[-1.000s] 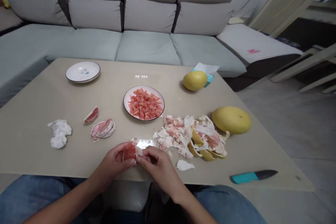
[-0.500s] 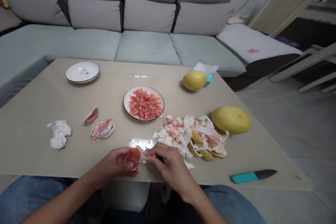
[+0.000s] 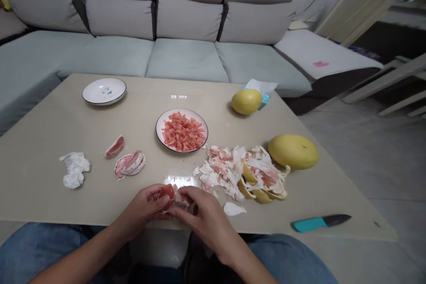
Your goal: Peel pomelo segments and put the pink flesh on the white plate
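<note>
A red pomelo segment [image 3: 167,192] is gripped in my left hand [image 3: 143,208], just over the table's near edge. My right hand [image 3: 203,213] pinches the pale membrane [image 3: 180,198] hanging off the segment's right side. Two groups of unpeeled flesh lie to the left: a single wedge [image 3: 115,146] and a clump of segments [image 3: 130,164]. Beyond my hands, a plate [image 3: 159,135] holds a heap of pink pulp pieces [image 3: 183,132]. To the right spreads a pile of peel and membrane scraps [image 3: 244,173], with one white scrap [image 3: 234,209] apart from it.
A knife [image 3: 321,222] with a turquoise handle lies near the front right edge. Two whole pomelos, one large [image 3: 293,151] and one farther back [image 3: 246,101] by a tissue pack [image 3: 265,97], sit at right. Crumpled tissue [image 3: 76,169] and another plate [image 3: 104,92] are at left.
My right hand has moved left, closer to my left hand, with its fingers now against the segment's membrane. The segment has turned slightly in my left hand. The white scrap is more exposed.
</note>
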Available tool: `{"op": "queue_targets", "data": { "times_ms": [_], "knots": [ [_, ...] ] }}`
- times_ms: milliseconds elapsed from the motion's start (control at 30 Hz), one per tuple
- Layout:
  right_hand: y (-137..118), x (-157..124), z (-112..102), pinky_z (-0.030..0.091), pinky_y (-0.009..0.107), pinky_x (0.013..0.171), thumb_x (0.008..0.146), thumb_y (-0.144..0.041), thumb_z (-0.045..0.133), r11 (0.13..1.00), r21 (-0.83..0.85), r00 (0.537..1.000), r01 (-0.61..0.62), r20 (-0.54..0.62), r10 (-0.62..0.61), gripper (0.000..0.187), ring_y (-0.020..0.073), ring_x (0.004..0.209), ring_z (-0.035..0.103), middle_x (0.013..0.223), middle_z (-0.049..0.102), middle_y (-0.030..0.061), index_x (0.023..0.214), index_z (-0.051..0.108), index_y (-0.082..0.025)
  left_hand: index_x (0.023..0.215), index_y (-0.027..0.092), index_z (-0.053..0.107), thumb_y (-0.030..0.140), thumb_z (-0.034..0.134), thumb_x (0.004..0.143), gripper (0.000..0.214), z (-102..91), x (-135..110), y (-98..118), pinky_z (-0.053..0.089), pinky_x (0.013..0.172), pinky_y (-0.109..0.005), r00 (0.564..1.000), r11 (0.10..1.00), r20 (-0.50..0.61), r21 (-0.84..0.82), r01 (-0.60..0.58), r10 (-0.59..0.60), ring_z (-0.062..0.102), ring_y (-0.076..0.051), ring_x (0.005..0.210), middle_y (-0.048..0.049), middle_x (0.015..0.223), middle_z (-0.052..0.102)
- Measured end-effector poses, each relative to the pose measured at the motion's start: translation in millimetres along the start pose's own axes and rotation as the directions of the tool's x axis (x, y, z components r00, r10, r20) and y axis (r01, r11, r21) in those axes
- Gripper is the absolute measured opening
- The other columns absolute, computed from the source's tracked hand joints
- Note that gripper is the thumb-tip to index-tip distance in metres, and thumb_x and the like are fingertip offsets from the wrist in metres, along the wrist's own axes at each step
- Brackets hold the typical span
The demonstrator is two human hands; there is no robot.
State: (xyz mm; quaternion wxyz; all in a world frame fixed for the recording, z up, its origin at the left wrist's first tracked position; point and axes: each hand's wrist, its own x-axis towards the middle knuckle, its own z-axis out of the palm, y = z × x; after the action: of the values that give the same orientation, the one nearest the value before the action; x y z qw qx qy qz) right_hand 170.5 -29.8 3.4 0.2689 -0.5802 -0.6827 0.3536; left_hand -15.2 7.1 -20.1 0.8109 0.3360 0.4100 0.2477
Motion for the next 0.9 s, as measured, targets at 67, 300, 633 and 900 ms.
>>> {"op": "queue_targets", "data": {
  "times_ms": [67,300,633,900],
  "knots": [
    [3,-1,8,0.041,0.025,0.063,0.09,-0.03,0.058,0.996,-0.066,0.997,0.062,-0.046,-0.065,0.013,0.016,0.068,0.058,0.077,0.067,0.0029,0.087,0.066,-0.019,0.096,0.016,0.067,0.039,0.071,0.078,0.029,0.3,0,-2,0.053,0.073,-0.031,1.0,1.0,0.0,0.007,-0.007,0.007,0.061,-0.016,0.075,-0.0037,0.084,0.063],
    [3,-8,16,0.034,0.026,0.056,0.096,-0.022,0.04,0.928,-0.299,0.961,0.222,-0.094,-0.26,0.032,0.0161,0.06,0.056,0.065,0.063,0.0042,0.074,0.063,-0.018,0.093,0.016,0.066,0.042,0.069,0.079,0.03,3.8,-1,-6,0.05,0.061,-0.028,1.0,1.0,0.011,0.014,-0.02,0.02,0.054,-0.012,0.058,0.0014,0.067,0.055],
    [17,-6,-20,0.044,0.03,0.061,0.09,-0.015,0.045,0.876,-0.452,0.871,0.169,-0.348,-0.347,0.023,0.0206,0.067,0.062,0.072,0.069,0.0088,0.091,0.068,-0.017,0.085,0.013,0.067,0.042,0.07,0.078,0.03,-2.0,-7,2,0.046,0.052,-0.023,0.999,0.999,0.018,-0.02,0.044,-0.044,0.054,-0.011,0.057,-0.0029,0.074,0.058],
    [37,7,-42,0.053,0.034,0.071,0.089,-0.013,0.046,0.934,-0.342,0.953,0.102,-0.236,-0.191,0.028,0.0231,0.084,0.065,0.093,0.068,0.0117,0.106,0.068,-0.018,0.106,0.015,0.065,0.039,0.068,0.081,0.034,-4.6,-4,-1,0.048,0.057,-0.025,0.989,0.988,0.134,-0.131,0.078,-0.06,0.055,-0.012,0.062,-0.0058,0.087,0.06]
  ]
}}
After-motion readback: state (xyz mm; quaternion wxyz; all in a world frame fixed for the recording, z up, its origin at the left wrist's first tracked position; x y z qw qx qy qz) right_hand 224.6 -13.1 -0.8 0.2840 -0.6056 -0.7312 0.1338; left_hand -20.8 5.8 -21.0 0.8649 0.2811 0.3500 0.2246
